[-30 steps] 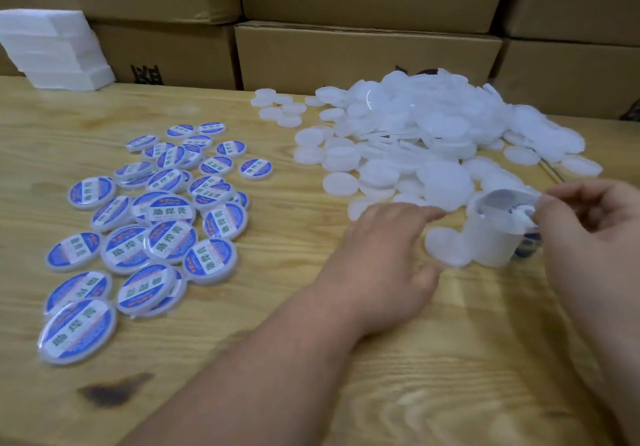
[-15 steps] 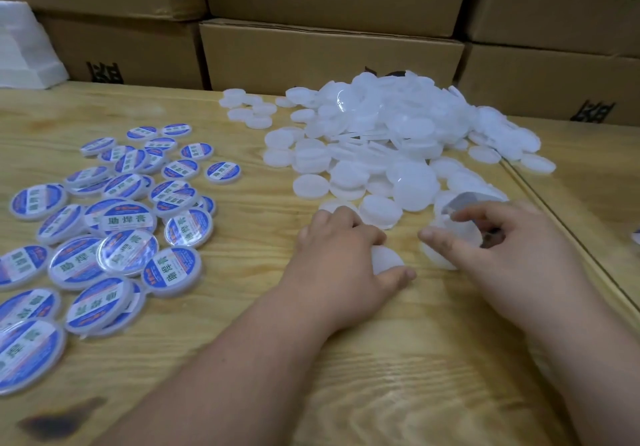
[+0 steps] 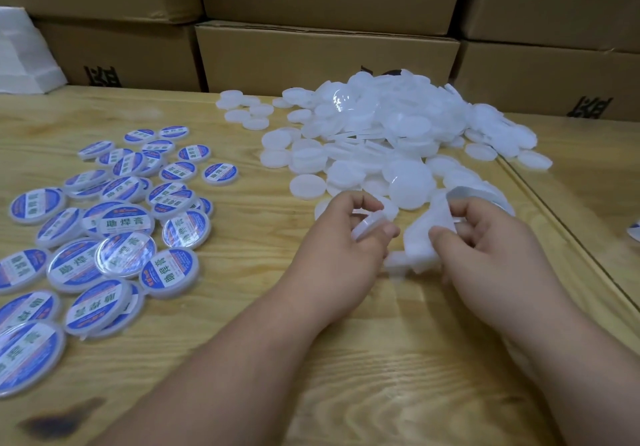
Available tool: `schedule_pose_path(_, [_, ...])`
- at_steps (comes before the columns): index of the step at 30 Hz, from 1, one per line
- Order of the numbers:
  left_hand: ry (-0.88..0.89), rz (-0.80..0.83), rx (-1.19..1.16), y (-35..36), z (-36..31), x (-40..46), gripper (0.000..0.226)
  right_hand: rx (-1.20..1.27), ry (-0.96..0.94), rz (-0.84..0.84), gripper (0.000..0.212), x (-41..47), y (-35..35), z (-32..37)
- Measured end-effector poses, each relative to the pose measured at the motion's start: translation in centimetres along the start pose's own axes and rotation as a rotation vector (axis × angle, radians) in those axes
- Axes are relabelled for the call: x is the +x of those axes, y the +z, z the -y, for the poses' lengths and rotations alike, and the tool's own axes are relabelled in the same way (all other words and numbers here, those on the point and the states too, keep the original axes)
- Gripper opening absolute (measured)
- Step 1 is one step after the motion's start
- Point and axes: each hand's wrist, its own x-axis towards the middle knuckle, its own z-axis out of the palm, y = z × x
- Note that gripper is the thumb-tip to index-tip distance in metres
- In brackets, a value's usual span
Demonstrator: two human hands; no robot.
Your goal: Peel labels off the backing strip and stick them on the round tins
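My left hand (image 3: 349,237) grips a plain white round tin (image 3: 369,225) by its edge, lifted and tilted just above the wooden table (image 3: 311,359). My right hand (image 3: 485,241) pinches the white backing strip (image 3: 424,241), which curls up behind the fingers. A big heap of unlabelled white tins (image 3: 391,140) lies just beyond both hands. On the left lie several tins with blue-and-white labels (image 3: 114,224).
Stacked cardboard boxes (image 3: 322,54) wall off the back of the table. A white foam block (image 3: 20,61) sits at the far left. A seam (image 3: 561,224) between table boards runs diagonally at the right, with a label scrap (image 3: 634,234) at the right edge.
My left hand has lifted a plain tin off the table. My right hand has drawn the backing strip closer to it. The view has shifted slightly.
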Motion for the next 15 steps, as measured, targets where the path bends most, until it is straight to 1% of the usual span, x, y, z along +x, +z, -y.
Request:
schedule_pose_path(1, [-0.017, 0.022, -0.018, 0.05, -0.03, -0.04, 0.023, 0.064, 0.006, 0.032, 0.016, -0.13, 0.16, 0.22])
schedule_pose_path(3, [-0.032, 0.051, -0.013, -0.01, 0.10, 0.03, 0.034, 0.172, 0.035, 0.102, 0.022, -0.37, 0.40, 0.57])
schedule_pose_path(5, [-0.055, 0.054, -0.032, -0.21, -0.15, 0.07, 0.040, 0.205, 0.053, 0.172, 0.020, -0.51, 0.60, 0.82])
schedule_pose_path(7, [-0.074, 0.038, -0.102, -0.36, -0.18, 0.10, 0.042, 0.233, 0.077, 0.224, 0.014, -0.59, 0.68, 0.89])
schedule_pose_path(9, [-0.057, 0.027, -0.155, -0.53, -0.29, -0.02, 0.040, 0.219, 0.081, 0.237, 0.022, -0.57, 0.59, 0.84])
schedule_pose_path(11, [-0.036, 0.047, -0.163, -0.65, -0.27, -0.03, 0.040, 0.179, 0.061, 0.209, 0.037, -0.54, 0.47, 0.71])
schedule_pose_path(12, [-0.029, 0.068, -0.156, -0.65, -0.23, -0.04, 0.040, 0.171, 0.054, 0.187, 0.037, -0.54, 0.40, 0.65])
schedule_pose_path(15, [-0.017, 0.133, -0.134, -0.40, -0.15, -0.17, 0.034, 0.160, 0.042, 0.132, 0.012, -0.38, 0.33, 0.57])
